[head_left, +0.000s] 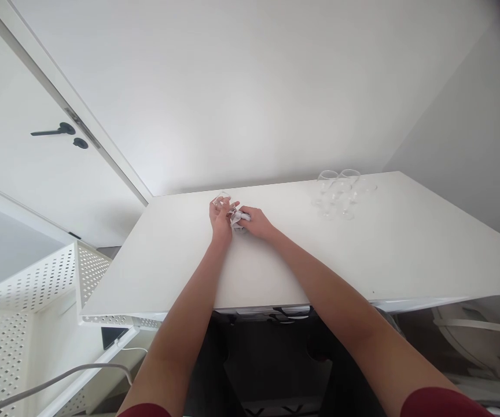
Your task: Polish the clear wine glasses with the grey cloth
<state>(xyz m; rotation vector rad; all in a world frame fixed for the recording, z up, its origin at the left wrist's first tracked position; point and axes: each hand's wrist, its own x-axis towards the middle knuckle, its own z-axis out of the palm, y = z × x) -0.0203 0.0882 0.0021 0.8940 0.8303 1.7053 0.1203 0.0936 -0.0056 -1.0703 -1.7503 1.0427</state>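
Near the back of the white table, my left hand [220, 215] is wrapped around a clear drinking glass [222, 197], whose tilted rim shows above the fingers. My right hand [254, 222] meets it from the right, with the fingers closed on a white cloth [242, 216]. That cloth, possibly a tissue, is bunched against the lower part of the glass. Fingers and cloth hide much of the glass, so its full shape cannot be made out.
Clear stemmed glasses [328, 177] stand close together at the table's back right. A pale wall rises behind the white table [163, 260]. To the left are a door with a black handle [52, 131] and a white perforated rack [46, 284].
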